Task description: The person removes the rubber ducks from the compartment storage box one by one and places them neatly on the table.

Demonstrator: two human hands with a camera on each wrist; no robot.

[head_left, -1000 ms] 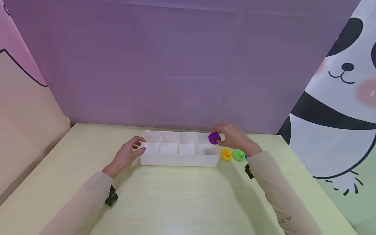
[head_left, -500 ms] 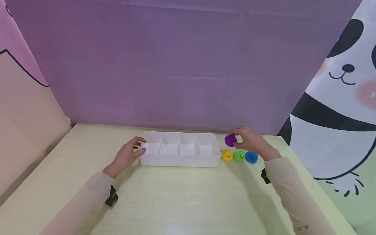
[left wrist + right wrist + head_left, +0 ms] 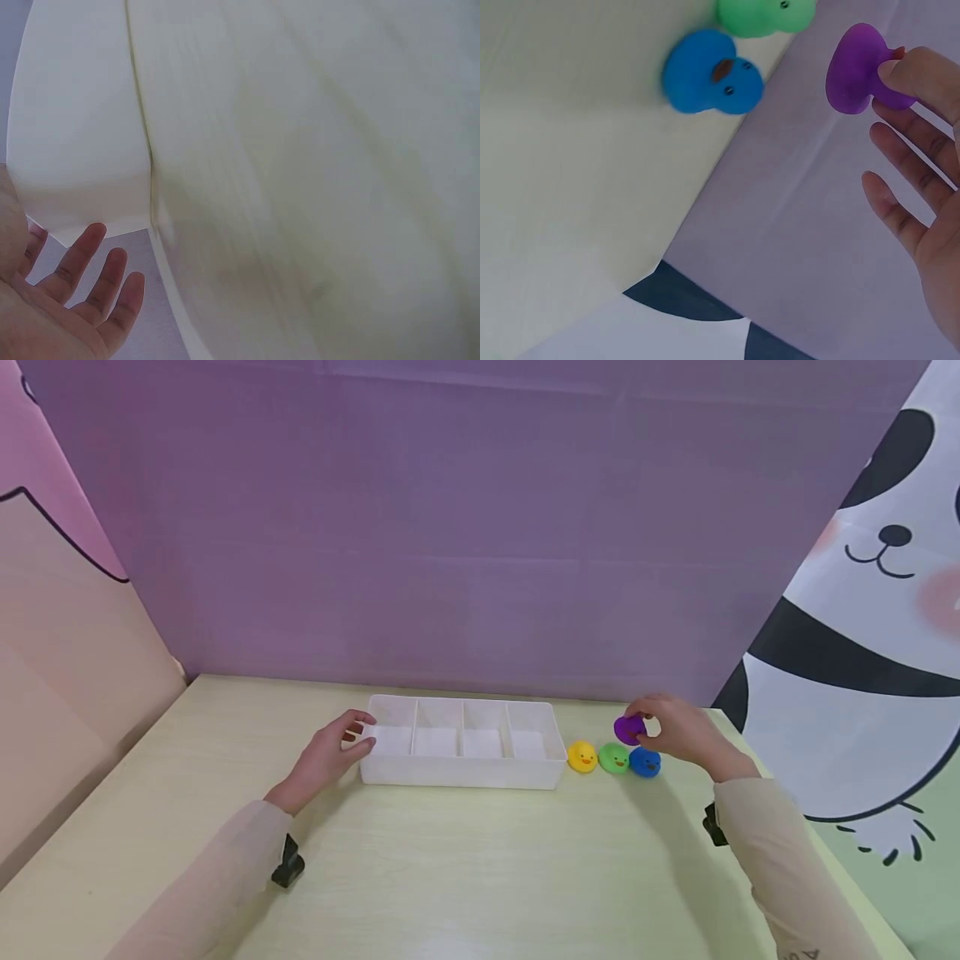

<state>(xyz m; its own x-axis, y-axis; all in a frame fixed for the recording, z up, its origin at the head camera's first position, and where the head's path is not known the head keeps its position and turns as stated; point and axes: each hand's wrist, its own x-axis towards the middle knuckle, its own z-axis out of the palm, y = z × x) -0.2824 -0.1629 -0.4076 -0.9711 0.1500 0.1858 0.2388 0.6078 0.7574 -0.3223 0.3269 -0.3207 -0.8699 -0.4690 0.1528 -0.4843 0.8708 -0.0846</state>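
Note:
A white divided box (image 3: 459, 772) stands on the table with its compartments facing up. At its left end is my left hand (image 3: 322, 760), thumb and fingertips right at the end wall. In the left wrist view the fingers (image 3: 81, 255) are spread and only slightly bent beside the box (image 3: 79, 112). My right hand (image 3: 686, 735) pinches a purple rubber duck (image 3: 853, 71) by its head, thumb against fingers, its base turned outward. The duck is raised behind a green rubber duck (image 3: 615, 758) and a blue rubber duck (image 3: 645, 762).
A yellow rubber duck (image 3: 582, 757) sits between the box and the green duck, in one row with the blue one. Behind the table (image 3: 465, 868) hangs a purple backdrop (image 3: 450, 527). A panda-printed panel (image 3: 877, 718) borders the right side.
My right hand has carried the purple duck rightward from over the box's right compartment to above the green and blue ducks. The blue duck came into sight. My left hand stays at the box end.

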